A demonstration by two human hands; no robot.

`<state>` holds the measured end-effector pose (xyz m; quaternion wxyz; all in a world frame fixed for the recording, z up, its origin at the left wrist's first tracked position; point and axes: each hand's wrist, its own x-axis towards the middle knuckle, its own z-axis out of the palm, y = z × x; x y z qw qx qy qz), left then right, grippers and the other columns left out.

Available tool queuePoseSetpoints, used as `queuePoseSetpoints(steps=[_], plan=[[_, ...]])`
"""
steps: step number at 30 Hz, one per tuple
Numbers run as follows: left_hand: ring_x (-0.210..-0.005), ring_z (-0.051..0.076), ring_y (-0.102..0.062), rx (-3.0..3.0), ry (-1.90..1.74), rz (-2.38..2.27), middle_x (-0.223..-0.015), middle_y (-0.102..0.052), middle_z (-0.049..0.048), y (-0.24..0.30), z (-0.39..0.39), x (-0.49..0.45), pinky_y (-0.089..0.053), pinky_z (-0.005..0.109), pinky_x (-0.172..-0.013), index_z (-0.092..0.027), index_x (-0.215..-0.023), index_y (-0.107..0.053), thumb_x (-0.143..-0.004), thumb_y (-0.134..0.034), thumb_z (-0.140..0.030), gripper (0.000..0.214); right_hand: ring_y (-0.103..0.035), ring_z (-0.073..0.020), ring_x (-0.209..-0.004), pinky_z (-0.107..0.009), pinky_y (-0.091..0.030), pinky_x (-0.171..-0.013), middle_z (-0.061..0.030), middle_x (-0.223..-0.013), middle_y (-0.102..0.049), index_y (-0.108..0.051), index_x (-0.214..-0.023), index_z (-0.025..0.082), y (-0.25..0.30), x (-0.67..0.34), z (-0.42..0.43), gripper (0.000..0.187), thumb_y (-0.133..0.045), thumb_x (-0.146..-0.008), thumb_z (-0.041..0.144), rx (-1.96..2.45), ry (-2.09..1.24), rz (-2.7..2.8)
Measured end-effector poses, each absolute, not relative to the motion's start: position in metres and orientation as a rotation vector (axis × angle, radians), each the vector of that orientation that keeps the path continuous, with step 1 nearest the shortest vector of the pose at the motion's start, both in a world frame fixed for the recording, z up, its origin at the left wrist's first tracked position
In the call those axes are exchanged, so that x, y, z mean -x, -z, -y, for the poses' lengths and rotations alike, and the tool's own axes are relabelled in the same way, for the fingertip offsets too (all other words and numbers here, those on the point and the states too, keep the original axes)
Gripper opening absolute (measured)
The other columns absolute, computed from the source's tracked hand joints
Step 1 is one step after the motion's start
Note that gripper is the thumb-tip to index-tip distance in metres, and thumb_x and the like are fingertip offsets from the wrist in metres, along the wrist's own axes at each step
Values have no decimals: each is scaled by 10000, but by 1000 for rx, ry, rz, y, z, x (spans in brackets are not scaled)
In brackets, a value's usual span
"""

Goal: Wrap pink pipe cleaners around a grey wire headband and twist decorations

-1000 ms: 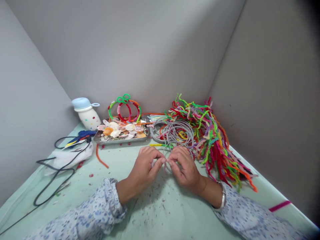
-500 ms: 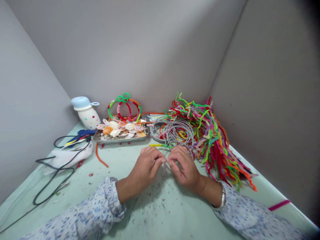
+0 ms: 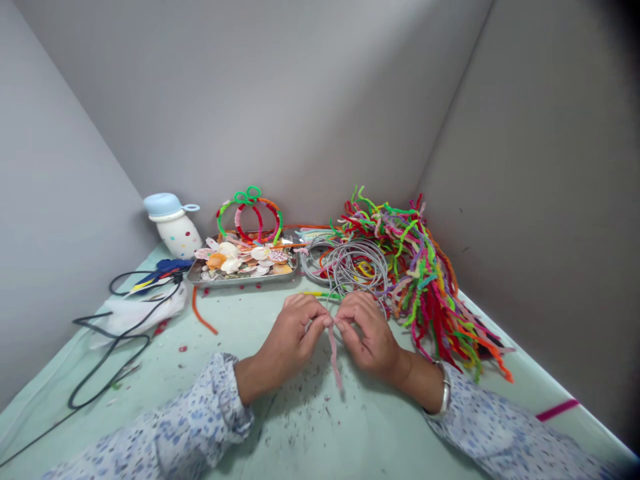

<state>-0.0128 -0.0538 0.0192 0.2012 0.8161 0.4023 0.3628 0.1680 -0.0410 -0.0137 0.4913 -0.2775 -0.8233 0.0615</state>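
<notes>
My left hand (image 3: 294, 333) and my right hand (image 3: 367, 332) meet fingertip to fingertip over the middle of the table, both closed in a pinch. A pale pink pipe cleaner (image 3: 335, 360) hangs down from between them, its top end hidden in the fingers. Thin grey wire shows at the fingertips and seems to be pinched along with it. Just behind my hands, a yellow and green pipe cleaner (image 3: 316, 294) curves along, partly covered by my fingers. Coils of grey wire (image 3: 370, 257) lie behind my right hand.
A metal tray (image 3: 240, 283) of seashells (image 3: 230, 257) stands at the back, with pipe-cleaner rings (image 3: 250, 217) above it. To its left are a white bottle (image 3: 180, 233) and a black cord (image 3: 113, 340). A heap of colourful pipe cleaners (image 3: 430, 280) lies at right.
The pink pipe cleaner now hangs lower and longer below the fingertips; before, it was a short blur there. Both hands stay almost where they were.
</notes>
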Motion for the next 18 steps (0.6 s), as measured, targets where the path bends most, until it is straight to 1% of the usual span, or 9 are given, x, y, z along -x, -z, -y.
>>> queuePoseSetpoints(steps=[13,18], plan=[[-812,183,-530,-2177,-1011,-1088,-785,-600,25,-18,54,14,-405,338,-807,-183,-770,-586,-940,-464,-263,224,-515,-216,-798,-400,-405,-737,-42,-785,-567,-506,-876,212,14,-167,39,67,-468,-887,158,707,-173,2002],[-814,185,-538,-2169,-1024,-1048,-786,-611,30,-16,53,15,-409,343,-814,-182,-773,-598,-937,-468,-264,225,-516,-216,-795,-396,-401,-740,-44,-792,-571,-510,-896,209,14,-167,40,70,-464,-883,158,676,-186,2008]])
